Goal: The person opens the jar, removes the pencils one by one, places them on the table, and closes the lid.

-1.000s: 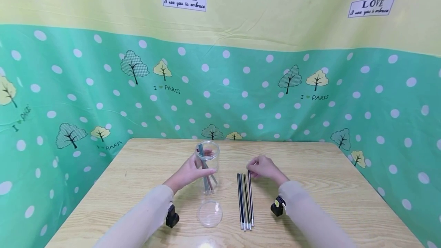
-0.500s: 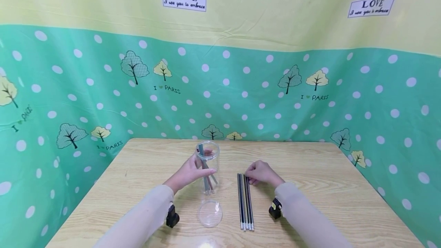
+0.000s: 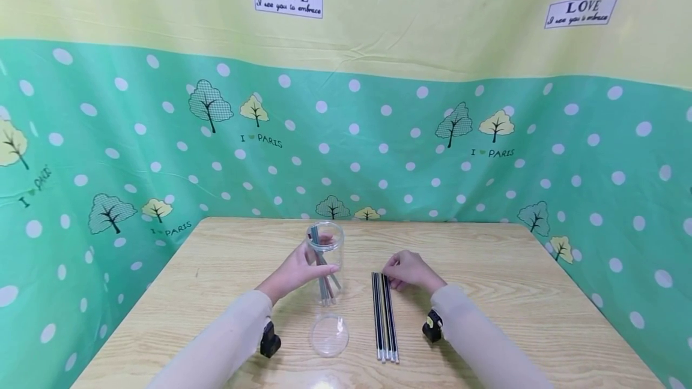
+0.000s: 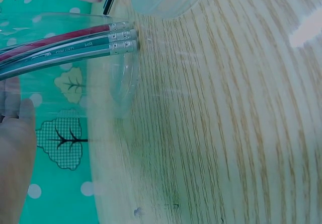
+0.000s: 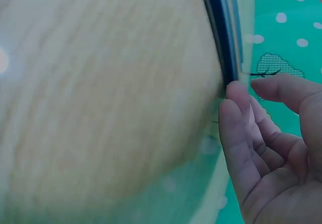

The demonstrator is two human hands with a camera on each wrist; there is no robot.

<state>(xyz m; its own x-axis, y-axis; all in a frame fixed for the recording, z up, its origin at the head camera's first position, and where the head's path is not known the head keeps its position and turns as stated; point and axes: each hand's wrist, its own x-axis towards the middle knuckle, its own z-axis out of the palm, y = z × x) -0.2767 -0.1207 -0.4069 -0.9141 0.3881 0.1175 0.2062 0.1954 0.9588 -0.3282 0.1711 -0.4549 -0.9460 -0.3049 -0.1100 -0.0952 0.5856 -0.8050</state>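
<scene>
On the pale, wood-grained desk, my left hand is curled round a clear cylindrical jar; whether my right hand pinches, I cannot tell. A clear, round lid lies left of slim, dark, silver-ended pencils touching that hand; slim green and red pencils lean in the jar.

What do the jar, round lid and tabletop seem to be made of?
Jar: clear, glossy plastic or possibly glass; the pencils inside show through. Round lid: probably clear plastic too, see-through with a shiny highlight. Tabletop: wood or wood-look laminate, with visible grain and a glossy glare spot.
</scene>
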